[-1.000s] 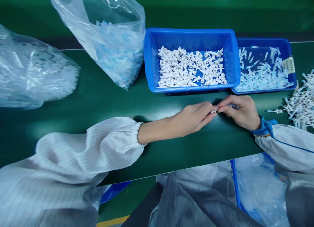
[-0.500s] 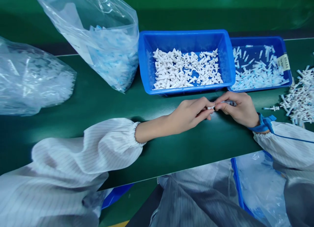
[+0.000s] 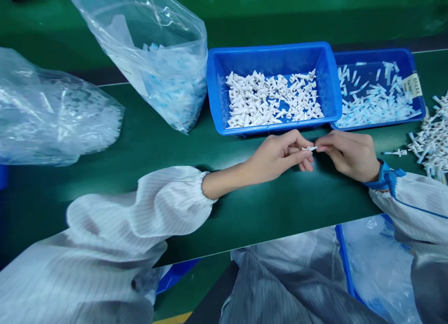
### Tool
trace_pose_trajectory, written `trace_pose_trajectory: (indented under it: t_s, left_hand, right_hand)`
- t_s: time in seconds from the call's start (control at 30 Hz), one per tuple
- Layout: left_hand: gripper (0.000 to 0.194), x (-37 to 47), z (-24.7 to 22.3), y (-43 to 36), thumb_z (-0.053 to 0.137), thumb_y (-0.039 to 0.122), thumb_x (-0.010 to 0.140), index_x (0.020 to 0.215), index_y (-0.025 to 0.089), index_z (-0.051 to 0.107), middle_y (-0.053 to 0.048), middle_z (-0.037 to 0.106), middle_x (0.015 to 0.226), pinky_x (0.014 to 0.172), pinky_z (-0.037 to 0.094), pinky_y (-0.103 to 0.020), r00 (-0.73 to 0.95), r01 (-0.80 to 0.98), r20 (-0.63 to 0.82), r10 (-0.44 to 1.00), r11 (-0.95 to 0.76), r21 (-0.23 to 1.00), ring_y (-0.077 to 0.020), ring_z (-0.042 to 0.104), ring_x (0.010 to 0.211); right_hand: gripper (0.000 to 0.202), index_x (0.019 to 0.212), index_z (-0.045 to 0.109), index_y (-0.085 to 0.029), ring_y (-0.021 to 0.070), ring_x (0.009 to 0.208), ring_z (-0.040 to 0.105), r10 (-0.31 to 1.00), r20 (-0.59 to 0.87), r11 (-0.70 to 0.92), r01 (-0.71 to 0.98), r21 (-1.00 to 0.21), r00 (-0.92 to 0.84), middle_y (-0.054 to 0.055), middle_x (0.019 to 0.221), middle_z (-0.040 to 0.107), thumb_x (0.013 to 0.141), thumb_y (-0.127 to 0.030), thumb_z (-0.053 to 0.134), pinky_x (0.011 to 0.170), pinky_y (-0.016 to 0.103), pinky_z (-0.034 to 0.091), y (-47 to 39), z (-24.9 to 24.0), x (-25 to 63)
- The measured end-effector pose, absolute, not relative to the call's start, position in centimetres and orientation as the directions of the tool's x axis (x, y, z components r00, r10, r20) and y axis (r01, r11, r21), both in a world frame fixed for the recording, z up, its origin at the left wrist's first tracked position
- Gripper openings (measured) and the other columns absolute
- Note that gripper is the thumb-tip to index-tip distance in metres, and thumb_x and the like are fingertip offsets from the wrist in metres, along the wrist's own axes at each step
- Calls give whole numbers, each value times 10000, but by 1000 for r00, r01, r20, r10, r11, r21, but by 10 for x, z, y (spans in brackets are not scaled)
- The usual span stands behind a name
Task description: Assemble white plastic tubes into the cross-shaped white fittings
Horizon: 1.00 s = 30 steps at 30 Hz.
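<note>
White part (image 3: 309,148), now more exposed, spans the left hand (image 3: 271,159)'s narrow fingertip grip and the right hand (image 3: 355,155)'s pinch above the worktop (image 3: 266,207), leaving its length visible.

The tips of your right fingers (image 3: 326,141) cover one end of the part (image 3: 308,148), its details too small to tell, while the pile (image 3: 434,139) right of them and farthest bag (image 3: 56,114) left are edge-cropped.

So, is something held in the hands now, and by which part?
Yes, a small white piece: left hand fingertips pinch its left part, right hand fingertips its right end.
</note>
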<state>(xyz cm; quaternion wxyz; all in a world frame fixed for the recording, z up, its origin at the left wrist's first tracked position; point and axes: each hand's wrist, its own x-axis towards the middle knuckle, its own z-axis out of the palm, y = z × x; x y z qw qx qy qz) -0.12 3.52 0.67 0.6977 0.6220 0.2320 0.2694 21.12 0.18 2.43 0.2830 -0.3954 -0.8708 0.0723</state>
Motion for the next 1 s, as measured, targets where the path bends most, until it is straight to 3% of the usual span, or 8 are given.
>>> trace_pose_trajectory:
  t_s: [0.2,0.43,0.57,0.77,0.87,1.0]
  left_hand:
    - [411,3,8,34,661,526,842,926,142,543,-15,705,780,629,569,-197,723,-146,-26,691,190,971,-109,715,687]
    - [291,1,7,33,646,415,886,931,140,563,10,678,703,580,536,-176,700,-99,-8,714,108,989,-88,672,614]
    - [217,0,7,34,635,339,890,945,135,589,10,688,686,582,538,-175,675,-60,-17,738,78,995,-89,672,599]
    - [161,-1,10,37,648,290,857,916,147,605,7,712,684,573,547,-172,631,22,-30,775,21,1000,-94,678,576]
    - [140,-3,11,37,641,278,859,920,158,606,6,719,661,585,560,-186,629,61,-21,777,-22,998,-109,691,582]
    - [154,-5,10,36,640,308,859,916,170,603,-3,730,698,582,582,-211,627,97,-20,779,-53,994,-126,698,583]
  right_hand:
    - [180,860,665,-152,106,623,640,705,529,663,703,-257,-472,22,715,702,943,-123,508,563,202,455,-1,20,200]
    - [215,879,679,-140,108,660,648,698,530,670,700,-246,-482,34,726,705,946,-103,478,596,199,462,0,17,198]
    - [232,898,693,-136,96,676,640,785,481,601,668,-438,-391,35,760,714,976,-194,483,629,190,459,2,13,197]
    - [266,894,689,-136,80,657,606,945,171,283,432,-857,-279,4,716,690,955,-341,530,659,186,441,8,11,198]
    - [244,891,678,-124,71,614,566,955,90,160,235,-959,-282,-4,694,664,917,-345,579,628,188,428,9,10,198]
    - [221,868,670,-118,54,536,482,948,48,73,66,-995,-316,-10,686,644,889,-333,623,563,188,396,10,12,200]
